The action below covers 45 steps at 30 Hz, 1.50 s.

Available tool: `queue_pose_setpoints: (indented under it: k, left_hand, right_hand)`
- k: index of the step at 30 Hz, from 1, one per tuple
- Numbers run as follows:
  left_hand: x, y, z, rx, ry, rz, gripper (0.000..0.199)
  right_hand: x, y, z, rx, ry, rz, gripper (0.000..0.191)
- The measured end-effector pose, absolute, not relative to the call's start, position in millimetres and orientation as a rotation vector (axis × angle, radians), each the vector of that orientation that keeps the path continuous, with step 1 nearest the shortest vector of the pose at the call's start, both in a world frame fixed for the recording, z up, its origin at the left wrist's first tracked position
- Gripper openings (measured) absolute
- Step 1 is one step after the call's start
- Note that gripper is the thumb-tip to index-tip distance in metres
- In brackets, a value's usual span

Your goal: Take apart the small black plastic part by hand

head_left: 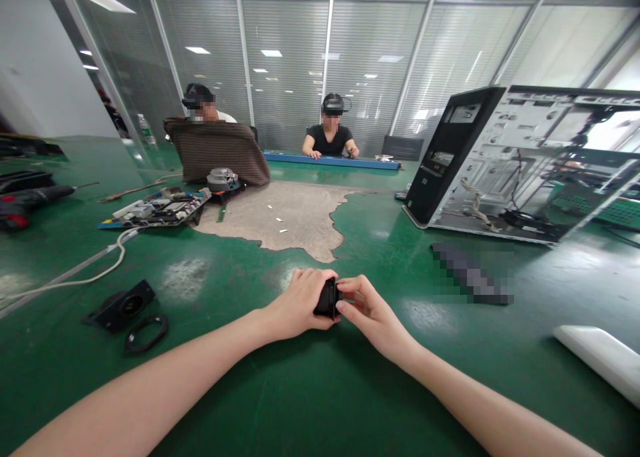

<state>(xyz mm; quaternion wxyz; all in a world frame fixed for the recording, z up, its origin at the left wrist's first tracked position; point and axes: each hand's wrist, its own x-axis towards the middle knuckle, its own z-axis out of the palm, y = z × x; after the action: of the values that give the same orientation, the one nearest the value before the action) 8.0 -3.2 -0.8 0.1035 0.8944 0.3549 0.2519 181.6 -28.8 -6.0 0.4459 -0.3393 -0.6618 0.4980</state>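
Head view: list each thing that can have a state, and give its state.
Small black plastic part: gripped by left hand, right hand at its edge
Black-and-silver metal computer tower: upright, side open
Flat blue-edged circuit board: component side up
Red-and-black power drill: lying down, bit fitted
Thin black oval ring: lying flat

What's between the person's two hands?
A small black part, held in the left hand and touched by the right hand, as the head view shows.
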Motion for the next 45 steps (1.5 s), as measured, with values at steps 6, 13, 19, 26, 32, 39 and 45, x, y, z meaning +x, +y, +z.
queue_pose_setpoints:
  k: [6, 13, 19, 26, 32, 39, 45]
  left_hand:
    - [8.2, -1.8, -2.7, 2.635, 1.044, 0.756, 0.057]
    - [7.9, -1.8, -1.5, 2.637, 1.043, 0.736, 0.055]
    - [8.0, -2.3, -1.1, 2.634, 1.041, 0.742, 0.059]
    - [8.1, -1.6, -2.6, 2.648, 1.043, 0.738, 0.057]
    - [7.6, -2.5, -2.3, 2.649, 1.053, 0.738, 0.059]
    - [7.6, -2.5, -1.3, 2.642, 1.058, 0.734, 0.058]
    - [8.2, -1.1, -2.7, 2.645, 1.048, 0.758, 0.058]
  right_hand:
    - [181.7, -28.6, -3.5, -0.935, -1.636, 1.255, 0.027]
    - [182.8, -28.8, -3.9, -0.899, -1.641, 1.326, 0.024]
    - [182.4, -27.9, -7.9, -0.845, -1.639, 1.24, 0.014]
    - [182.0, -30.1, -4.9, -0.911, -1.666, 1.235, 0.023]
    - [183.3, -29.4, -6.5, -0.849, -1.715, 1.217, 0.021]
    - [182.4, -28.7, -7.4, -0.876, -1.688, 1.218, 0.014]
    - [182.7, -29.5, -6.2, -0.942, -1.666, 1.213, 0.022]
